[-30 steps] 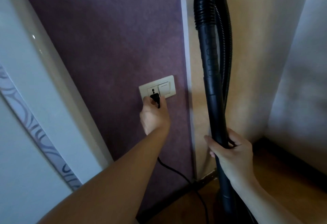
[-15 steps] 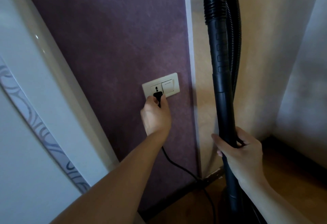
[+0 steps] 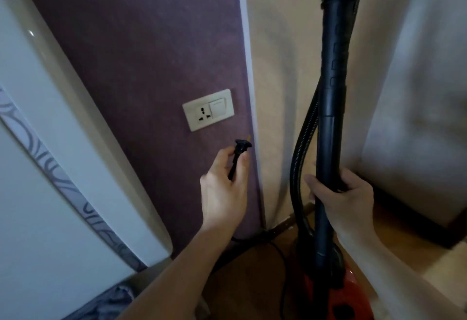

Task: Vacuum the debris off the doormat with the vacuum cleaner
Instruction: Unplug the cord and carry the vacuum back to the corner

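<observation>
Two hands are at work. The left hand (image 3: 225,188) pinches the black plug (image 3: 243,144) between thumb and fingers, and the cord (image 3: 233,168) runs down across the palm. The plug hangs clear of the wall, below and right of the socket (image 3: 203,115). The right hand (image 3: 346,198) is wrapped around the upright black tube (image 3: 331,117) of the vacuum. A ribbed hose (image 3: 303,137) curves down just left of the tube. The vacuum's red body (image 3: 350,281) sits on the wooden floor (image 3: 252,281), near and below the right hand. The socket plate, with a switch (image 3: 217,109) beside the holes, is on the purple wall (image 3: 151,54). A white appliance (image 3: 50,142) stands at the left.
</observation>
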